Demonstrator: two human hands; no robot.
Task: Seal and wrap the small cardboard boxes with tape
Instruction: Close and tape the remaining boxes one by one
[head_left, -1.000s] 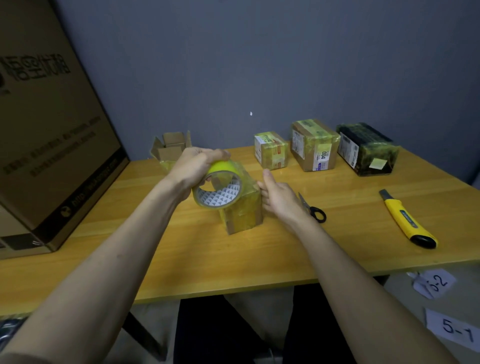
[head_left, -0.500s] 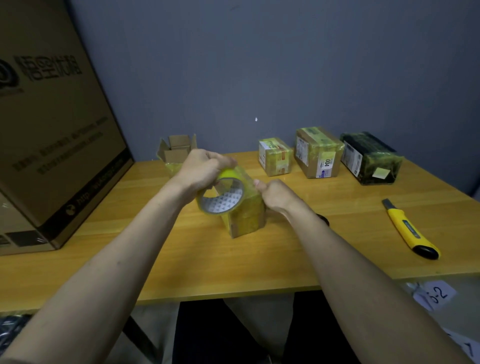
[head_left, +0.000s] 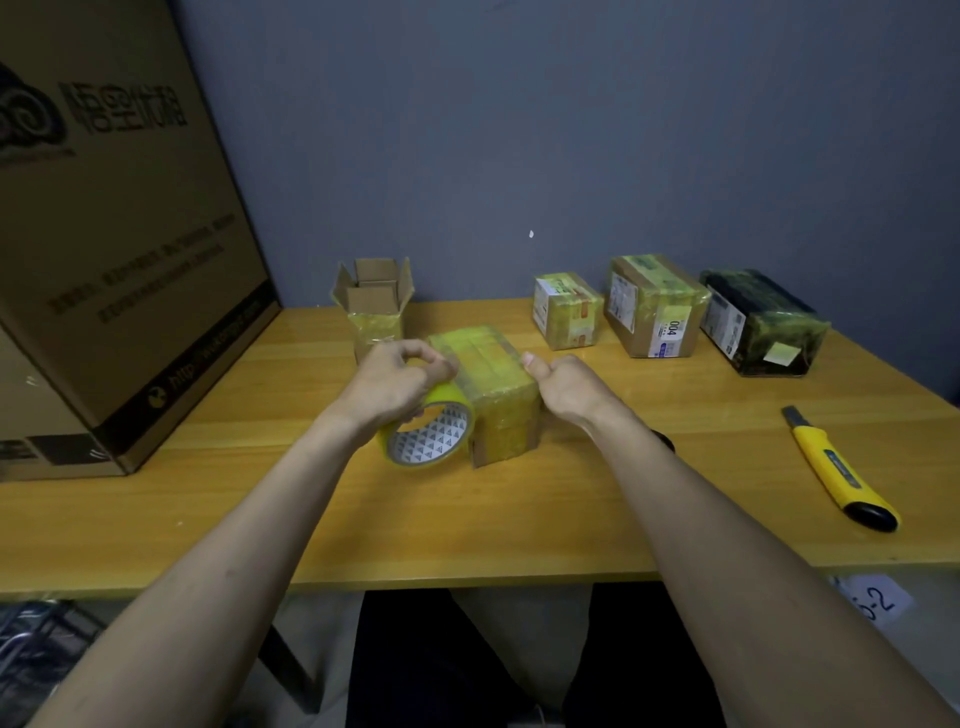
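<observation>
1. The left hand (head_left: 397, 382) curls its fingers round a yellow roll of tape (head_left: 428, 434), held against the left side of the box at the middle of the light wooden table (head_left: 519, 519).
2. The right hand (head_left: 569, 389) grips the right edge of that small cardboard box wrapped in yellow tape (head_left: 493, 384), fingers curled, thumb up on the top edge.
3. A yellow utility knife with a black end (head_left: 836, 470) lies well to the right.
4. Behind stand an open small cardboard box (head_left: 375, 306), two taped boxes (head_left: 569, 312) (head_left: 657, 306) and a dark wrapped box (head_left: 761, 322).
5. A large brown carton (head_left: 114, 234) stands at far left.
</observation>
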